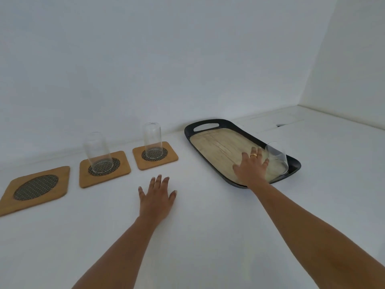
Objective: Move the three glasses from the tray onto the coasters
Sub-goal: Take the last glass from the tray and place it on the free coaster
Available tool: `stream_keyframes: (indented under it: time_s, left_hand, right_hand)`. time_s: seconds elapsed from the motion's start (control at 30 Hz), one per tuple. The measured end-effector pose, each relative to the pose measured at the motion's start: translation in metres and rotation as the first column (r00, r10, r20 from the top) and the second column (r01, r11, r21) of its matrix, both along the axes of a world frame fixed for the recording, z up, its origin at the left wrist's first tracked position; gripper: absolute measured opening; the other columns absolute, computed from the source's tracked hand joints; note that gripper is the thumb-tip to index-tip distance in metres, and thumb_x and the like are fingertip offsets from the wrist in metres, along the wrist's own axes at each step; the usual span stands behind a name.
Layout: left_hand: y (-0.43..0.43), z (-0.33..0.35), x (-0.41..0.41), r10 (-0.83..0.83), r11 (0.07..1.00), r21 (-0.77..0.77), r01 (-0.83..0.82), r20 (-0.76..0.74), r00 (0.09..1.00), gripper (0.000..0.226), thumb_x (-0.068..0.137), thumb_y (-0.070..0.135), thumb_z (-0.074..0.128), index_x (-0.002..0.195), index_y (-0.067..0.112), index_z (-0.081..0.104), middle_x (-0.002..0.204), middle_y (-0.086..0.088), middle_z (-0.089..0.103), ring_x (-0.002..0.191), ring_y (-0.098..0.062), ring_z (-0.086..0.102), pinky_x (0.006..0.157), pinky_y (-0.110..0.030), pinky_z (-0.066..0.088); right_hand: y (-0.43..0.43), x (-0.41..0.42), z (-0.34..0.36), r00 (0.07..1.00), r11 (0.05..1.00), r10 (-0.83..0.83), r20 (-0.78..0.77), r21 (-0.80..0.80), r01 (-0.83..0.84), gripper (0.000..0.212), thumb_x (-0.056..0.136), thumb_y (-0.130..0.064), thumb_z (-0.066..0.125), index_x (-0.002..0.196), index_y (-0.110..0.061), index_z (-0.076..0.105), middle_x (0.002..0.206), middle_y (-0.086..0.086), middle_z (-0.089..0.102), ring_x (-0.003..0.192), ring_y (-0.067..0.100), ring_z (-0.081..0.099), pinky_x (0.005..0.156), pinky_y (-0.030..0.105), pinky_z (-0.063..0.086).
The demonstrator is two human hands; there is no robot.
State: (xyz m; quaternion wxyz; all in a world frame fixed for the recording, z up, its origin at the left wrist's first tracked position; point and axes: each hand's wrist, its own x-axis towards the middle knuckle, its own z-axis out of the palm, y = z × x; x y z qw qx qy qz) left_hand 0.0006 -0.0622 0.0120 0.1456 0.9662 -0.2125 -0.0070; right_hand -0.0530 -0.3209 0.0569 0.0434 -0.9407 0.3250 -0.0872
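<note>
- Head view shows the last glass (277,158) on the tray (210,126), at the tray's near-right end, looking tilted through the wide lens; I cannot tell if it truly leans.
- My right hand (251,165) is spread over the tray's wooden floor, fingers open, just beside that glass on its left; it grips nothing, and I cannot tell whether a fingertip touches the glass.
- Left of the tray, two glasses stand on coasters: one glass (153,140) on the coaster nearest the tray (155,156), another glass (99,152) on the middle coaster (104,170).
- Farthest from the tray, the third coaster (35,189) is bare.
- My left hand (157,196) lies flat and open on the white counter (208,226), between tray and coasters, holding nothing.
- I judge this the third and final transfer, at the reach stage.
- Next calls for closing my right fingers around the glass wall, lifting clear of the tray's rim, and carrying it past both standing glasses to the bare coaster without knocking them.
</note>
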Motion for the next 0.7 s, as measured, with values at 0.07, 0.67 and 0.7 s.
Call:
stream_keyframes:
  time_s: [0.07, 0.67, 0.7]
  left_hand:
    - [0.002, -0.005, 0.0, -0.012, 1.0, 0.028, 0.012, -0.005, 1.0, 0.055, 0.096, 0.043, 0.027, 0.145, 0.021, 0.016, 0.158, -0.003, 0.011, 0.147, -0.02, 0.004, 0.116, -0.055, 0.009]
    - [0.018, -0.018, -0.002, 0.01, 0.995, -0.098, -0.009, 0.007, 1.0, 0.052, 0.095, 0.043, 0.033, 0.142, 0.025, 0.025, 0.156, 0.004, 0.02, 0.146, -0.015, 0.012, 0.119, -0.046, 0.008]
    - [0.018, -0.018, -0.002, 0.01, 0.995, -0.1, -0.009, 0.009, 1.0, 0.052, 0.095, 0.043, 0.033, 0.142, 0.025, 0.026, 0.156, 0.004, 0.021, 0.146, -0.015, 0.012, 0.119, -0.046, 0.008]
  right_hand:
    - [-0.017, -0.004, 0.002, 0.998, 0.998, -0.059, 0.004, 0.001, 0.059, 0.058, 0.091, -0.039, 0.049, 0.14, -0.011, 0.035, 0.159, 0.018, 0.007, 0.148, 0.032, -0.003, 0.117, 0.053, 0.009]
    - [-0.029, -0.012, 0.002, 0.992, 0.967, -0.081, -0.097, -0.248, 0.055, 0.035, 0.092, -0.028, 0.043, 0.121, -0.011, 0.055, 0.131, 0.009, 0.055, 0.129, 0.033, 0.038, 0.108, 0.058, 0.028]
    - [-0.028, -0.012, 0.003, 0.995, 0.962, -0.069, -0.066, -0.268, 0.049, 0.035, 0.091, -0.03, 0.045, 0.12, -0.011, 0.055, 0.13, 0.01, 0.054, 0.126, 0.033, 0.041, 0.106, 0.056, 0.031]
